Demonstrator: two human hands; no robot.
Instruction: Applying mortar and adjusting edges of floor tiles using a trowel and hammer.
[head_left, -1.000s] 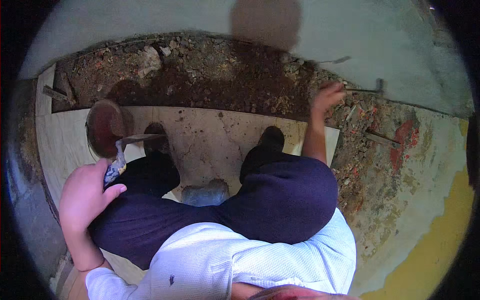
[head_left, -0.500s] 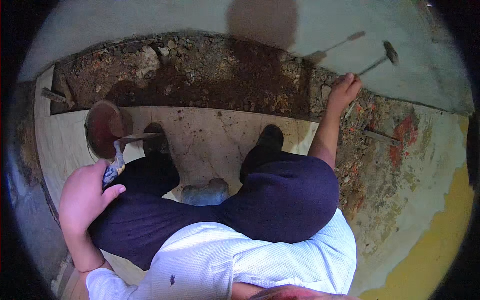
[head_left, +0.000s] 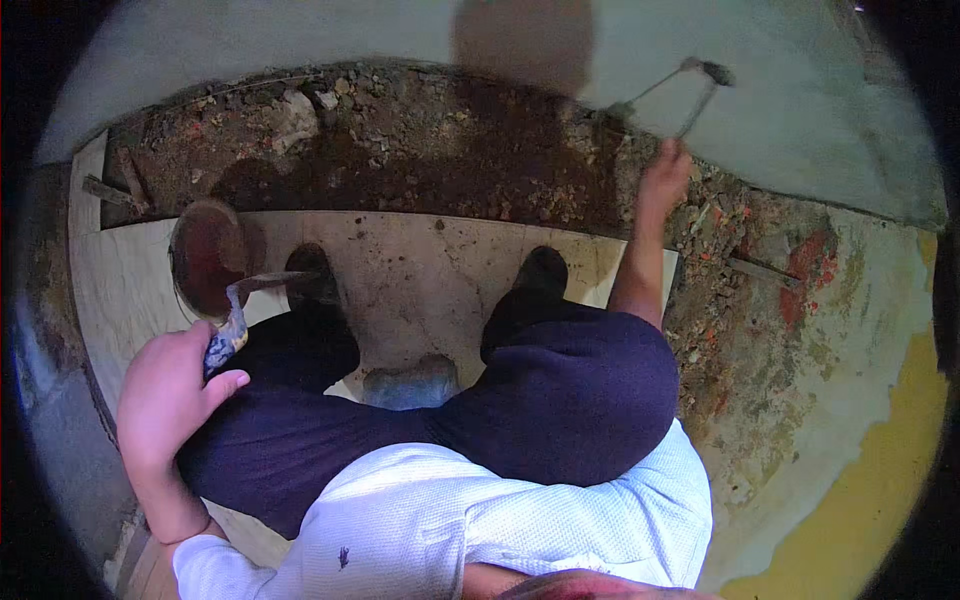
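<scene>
My left hand (head_left: 175, 390) rests by my left thigh, closed on the blue-and-cream mottled handle of a trowel (head_left: 268, 281), whose blade points right over my left foot. My right hand (head_left: 665, 175) is raised over the rubble strip's right part, gripping a hammer (head_left: 715, 73) by its long handle, the head up in front of the pale wall. A round reddish-brown bucket (head_left: 208, 265) stands beside my left foot. The trench (head_left: 420, 150) along the wall's base holds dark soil and broken stones.
A pale wall (head_left: 350, 30) runs across the top. Light tiles (head_left: 420, 270) lie under my feet. Short wood pieces sit at the trench's left end (head_left: 110, 190) and on the rubble at right (head_left: 762, 270). A patchy surface (head_left: 820, 430) with red and yellow areas fills the right side.
My right hand went up and right with the hammer, then slightly back left; the hammer head has risen and moved left since half a second ago. My left hand stays put.
</scene>
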